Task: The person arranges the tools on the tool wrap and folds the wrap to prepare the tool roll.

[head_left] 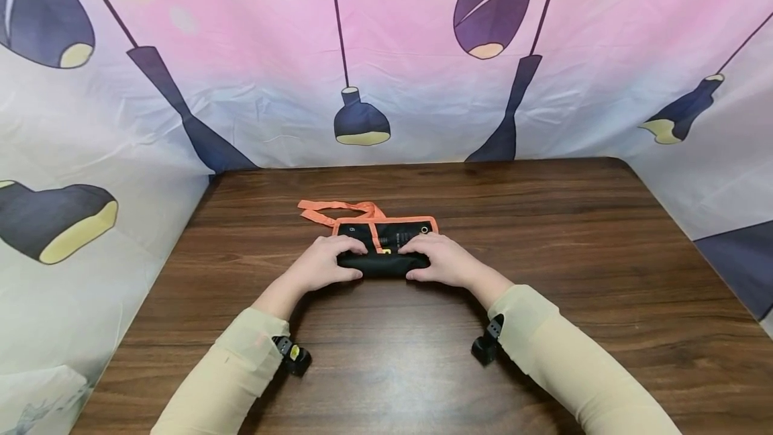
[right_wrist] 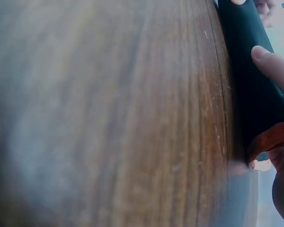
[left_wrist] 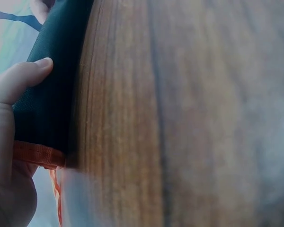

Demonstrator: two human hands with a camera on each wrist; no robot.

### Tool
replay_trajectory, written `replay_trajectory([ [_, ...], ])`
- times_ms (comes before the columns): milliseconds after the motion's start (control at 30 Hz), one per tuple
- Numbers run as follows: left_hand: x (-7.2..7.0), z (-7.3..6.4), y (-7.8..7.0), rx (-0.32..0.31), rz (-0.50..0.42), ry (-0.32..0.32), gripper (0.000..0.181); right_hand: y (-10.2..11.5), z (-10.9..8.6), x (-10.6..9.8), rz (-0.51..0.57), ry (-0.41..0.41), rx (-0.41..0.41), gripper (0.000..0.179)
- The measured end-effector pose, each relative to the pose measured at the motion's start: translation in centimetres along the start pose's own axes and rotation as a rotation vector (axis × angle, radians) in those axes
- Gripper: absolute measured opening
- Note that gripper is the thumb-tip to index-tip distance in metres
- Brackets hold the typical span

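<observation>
A black fabric tool roll [head_left: 386, 265] with orange edging lies partly rolled up at the middle of the table, its near side a thick roll and its far side flat. My left hand [head_left: 324, 262] grips the left end of the roll, thumb on the near face and fingers over the top. At the right end, my right hand [head_left: 447, 260] holds it in the same way. Both thumbs press the dark cloth in the wrist views, where the tool roll [left_wrist: 47, 104] shows its orange-trimmed end. What lies inside the roll is hidden.
An orange strap [head_left: 338, 206] trails from the far left corner of the tool roll onto the dark wooden table [head_left: 543, 220]. Behind the table's far edge hangs a patterned cloth [head_left: 290, 113] with printed lamps. Each wrist carries a small black camera [head_left: 296, 356].
</observation>
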State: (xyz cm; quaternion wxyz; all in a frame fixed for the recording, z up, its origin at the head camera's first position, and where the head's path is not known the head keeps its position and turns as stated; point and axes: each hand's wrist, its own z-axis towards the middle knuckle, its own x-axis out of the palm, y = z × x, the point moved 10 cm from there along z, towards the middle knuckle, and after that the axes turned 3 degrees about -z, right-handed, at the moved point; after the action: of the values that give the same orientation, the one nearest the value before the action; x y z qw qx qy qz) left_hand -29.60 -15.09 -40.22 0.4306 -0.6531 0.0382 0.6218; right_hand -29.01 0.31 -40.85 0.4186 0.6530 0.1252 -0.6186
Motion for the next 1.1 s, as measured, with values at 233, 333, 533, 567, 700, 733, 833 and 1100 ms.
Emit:
replay_trajectory([
  [233,-0.1,0.2,0.2,-0.046,-0.047,0.028,0.040,0.1,0.1,0.0,-0.022,0.008,-0.005,0.046],
  [333,-0.1,0.3,0.4,-0.063,-0.050,0.039,0.037,0.1,0.1,-0.1,-0.020,0.002,-0.003,0.045],
  [533,0.0,0.6,0.9,-0.091,-0.070,0.064,0.029,-0.1,0.4,-0.3,-0.018,-0.012,-0.011,0.040],
  [567,0.0,0.6,1.1,-0.101,-0.079,0.070,0.029,-0.1,0.4,-0.3,-0.018,-0.012,-0.012,0.040],
  [700,0.0,0.9,1.7,-0.150,-0.152,0.089,0.029,-0.5,0.7,-0.4,-0.002,-0.014,-0.002,0.040],
  [733,0.0,1.0,1.9,-0.163,-0.173,0.092,0.028,-0.7,0.8,-0.5,0.006,-0.013,0.004,0.040],
  [833,0.0,1.2,2.3,-0.189,-0.212,0.111,0.027,-1.1,1.0,-0.5,0.038,-0.004,0.029,0.039],
  [1100,0.0,1.3,2.2,-0.177,-0.186,0.135,0.032,-2.1,1.4,-0.3,0.114,0.044,0.093,0.038],
])
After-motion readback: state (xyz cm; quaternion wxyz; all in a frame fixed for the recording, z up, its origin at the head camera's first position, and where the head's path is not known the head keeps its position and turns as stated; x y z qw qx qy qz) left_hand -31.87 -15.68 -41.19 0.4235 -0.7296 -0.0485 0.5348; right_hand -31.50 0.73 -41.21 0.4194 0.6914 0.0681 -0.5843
